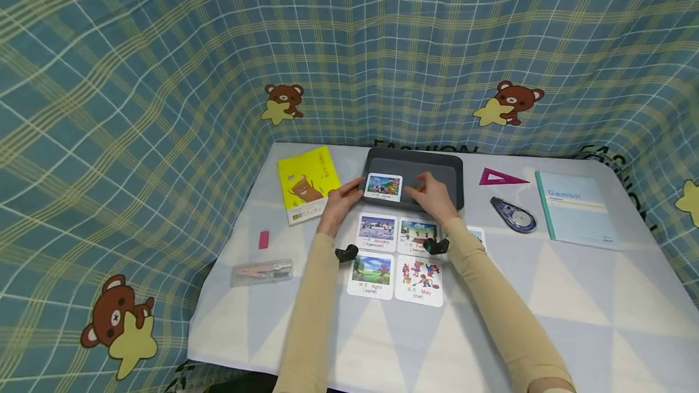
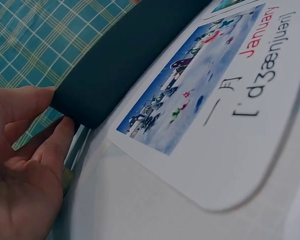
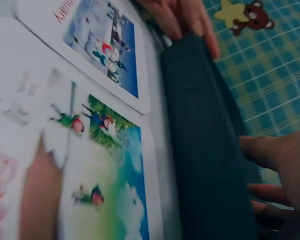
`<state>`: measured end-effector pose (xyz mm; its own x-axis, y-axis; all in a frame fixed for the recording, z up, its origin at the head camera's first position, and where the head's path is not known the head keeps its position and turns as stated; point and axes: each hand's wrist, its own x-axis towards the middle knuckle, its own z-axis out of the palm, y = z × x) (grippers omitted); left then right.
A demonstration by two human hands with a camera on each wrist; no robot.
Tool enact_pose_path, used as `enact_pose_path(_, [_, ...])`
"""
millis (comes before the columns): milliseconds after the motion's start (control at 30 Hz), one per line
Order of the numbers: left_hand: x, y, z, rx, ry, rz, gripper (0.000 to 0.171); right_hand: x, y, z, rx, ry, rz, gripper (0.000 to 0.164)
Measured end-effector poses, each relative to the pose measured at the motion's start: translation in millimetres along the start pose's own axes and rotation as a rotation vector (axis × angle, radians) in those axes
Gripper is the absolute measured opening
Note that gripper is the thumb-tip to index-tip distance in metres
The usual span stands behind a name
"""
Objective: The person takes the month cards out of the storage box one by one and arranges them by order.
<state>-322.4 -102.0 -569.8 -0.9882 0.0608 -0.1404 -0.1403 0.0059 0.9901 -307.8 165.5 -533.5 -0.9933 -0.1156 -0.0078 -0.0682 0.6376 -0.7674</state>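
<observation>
A dark grey tray [image 1: 431,165] lies toward the back of the table. Its front left corner is gripped by my left hand [image 1: 342,202], thumb and finger on the tray wall in the left wrist view. Inside the tray, at the front left, is the June picture card [image 1: 384,187]. Over the tray's front side, right of that card, my right hand [image 1: 434,197] has loosely bent fingers, thumb and index apart. In front of the tray are picture cards: January [image 1: 377,232], February [image 1: 412,232], April [image 1: 371,275] and May [image 1: 419,281]. Another card [image 1: 477,234] is mostly hidden by my right forearm.
Left of the tray are a yellow book [image 1: 308,181], a pink eraser [image 1: 264,239] and a clear case [image 1: 262,272]. To the right lie a pink set square [image 1: 497,181], a correction tape [image 1: 514,215] and a notebook [image 1: 576,208]. Checked cloth [image 1: 415,77] hangs behind the table.
</observation>
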Motion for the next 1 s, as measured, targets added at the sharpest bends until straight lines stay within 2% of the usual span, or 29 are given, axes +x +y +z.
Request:
enact_pose_path(167, [0.5, -2.1, 4.0, -0.003, -0.016, 0.006, 0.037, 33, 0, 18, -0.035, -0.048, 0.076, 0.083])
enact_pose_path(300, [-0.8, -1.6, 2.6, 0.001, -0.008, 0.003, 0.038, 42, -7, 23, -0.086, -0.077, 0.064, 0.090])
enact_pose_path(533, [-1.7, 2.2, 2.7, 0.001, -0.018, 0.031, 0.038, 42, -10, 26, -0.099, -0.064, 0.086, 0.073])
enact_pose_path(800, [0.2, -0.2, 2.2, -0.011, -0.022, 0.019, 0.038, 43, -4, 28, 0.024, -0.015, 0.102, 0.074])
enact_pose_path(900, [1.2, -1.5, 1.4, -0.009, -0.009, 0.013, 0.038, 45, 0, 28, 0.057, 0.009, 0.102, 0.067])
enact_pose_path(1000, [1.4, -2.7, 0.3, 0.002, 0.002, 0.008, 0.038, 46, 2, 28, 0.079, 0.041, 0.064, 0.055])
